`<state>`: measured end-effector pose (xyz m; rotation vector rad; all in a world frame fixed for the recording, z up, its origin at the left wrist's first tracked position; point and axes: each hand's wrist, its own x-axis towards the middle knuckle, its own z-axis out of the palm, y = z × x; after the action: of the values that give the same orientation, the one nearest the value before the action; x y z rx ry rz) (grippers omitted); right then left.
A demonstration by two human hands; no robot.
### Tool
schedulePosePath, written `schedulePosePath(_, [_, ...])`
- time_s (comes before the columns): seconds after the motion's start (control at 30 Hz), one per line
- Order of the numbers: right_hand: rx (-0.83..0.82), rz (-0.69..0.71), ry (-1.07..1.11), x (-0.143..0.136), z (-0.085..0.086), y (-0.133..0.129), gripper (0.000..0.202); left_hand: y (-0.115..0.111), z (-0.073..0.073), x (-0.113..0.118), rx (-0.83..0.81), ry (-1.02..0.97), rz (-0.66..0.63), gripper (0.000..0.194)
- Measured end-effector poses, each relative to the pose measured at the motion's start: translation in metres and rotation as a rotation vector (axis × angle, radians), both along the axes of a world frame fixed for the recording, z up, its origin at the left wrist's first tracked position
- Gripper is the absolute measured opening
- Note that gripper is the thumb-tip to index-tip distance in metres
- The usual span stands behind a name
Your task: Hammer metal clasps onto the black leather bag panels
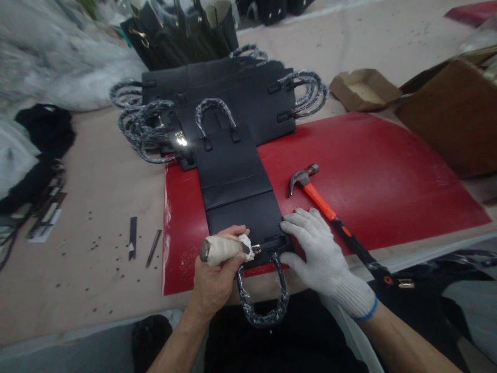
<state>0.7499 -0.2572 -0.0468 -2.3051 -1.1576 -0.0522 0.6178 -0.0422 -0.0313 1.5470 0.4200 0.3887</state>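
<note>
A black leather bag panel (238, 171) lies flat on a red mat (373, 166), with a plastic-wrapped handle at each end. My bare left hand (217, 274) is wrapped round a tape-wrapped tool (223, 250), whose tip is beside a small metal clasp (257, 249) near the panel's front edge. In a white knitted glove, my right hand (316, 248) rests at the panel's right edge with its fingers spread, holding nothing. Just right of it lies a claw hammer (320, 201) with an orange and black handle.
Behind the panel are stacked black panels (233, 88) with wrapped handles. A cardboard tray (365, 89) and a brown box (450, 114) stand at the right. Two thin strips (132, 238) and small black bits lie on the table (104, 171) at the left.
</note>
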Motion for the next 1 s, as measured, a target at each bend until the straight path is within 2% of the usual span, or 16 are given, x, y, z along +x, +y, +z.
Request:
schedulePosePath(0.1, [0.003, 0.003, 0.001, 0.001, 0.0, 0.0, 0.057, 0.002, 0.0, 0.0, -0.016, -0.021, 0.032, 0.016])
schedulePosePath(0.2, [0.016, 0.016, -0.022, 0.003, 0.001, 0.0, 0.053, 0.027, 0.004, -0.01, 0.016, -0.022, 0.186, 0.022])
schedulePosePath(0.3, [0.04, 0.022, -0.089, 0.006, -0.005, -0.001, 0.048, 0.085, 0.015, -0.033, 0.195, 0.095, 0.405, 0.031])
schedulePosePath(0.4, [0.096, 0.03, -0.133, 0.01, -0.015, 0.001, 0.046, 0.155, 0.036, -0.065, 0.495, 0.373, 0.572, 0.035])
schedulePosePath(0.5, [0.15, 0.04, -0.157, 0.015, -0.022, 0.005, 0.045, 0.21, 0.055, -0.092, 0.804, 0.829, 0.54, 0.034])
schedulePosePath(0.57, [0.161, 0.052, -0.17, 0.018, -0.023, 0.007, 0.044, 0.232, 0.059, -0.104, 0.899, 1.082, 0.488, 0.031])
schedulePosePath(0.63, [0.168, 0.067, -0.187, 0.021, -0.023, 0.008, 0.043, 0.245, 0.055, -0.111, 0.915, 1.206, 0.473, 0.027])
schedulePosePath(0.73, [0.181, 0.077, -0.196, 0.023, -0.024, 0.009, 0.044, 0.25, 0.039, -0.117, 0.916, 1.295, 0.469, 0.024])
schedulePosePath(0.87, [0.176, 0.066, -0.191, 0.023, -0.023, 0.01, 0.044, 0.24, 0.023, -0.121, 0.955, 1.359, 0.454, 0.038])
schedulePosePath(1.0, [0.139, 0.04, -0.212, 0.018, -0.019, 0.009, 0.042, 0.223, 0.021, -0.115, 1.068, 1.323, 0.439, 0.047])
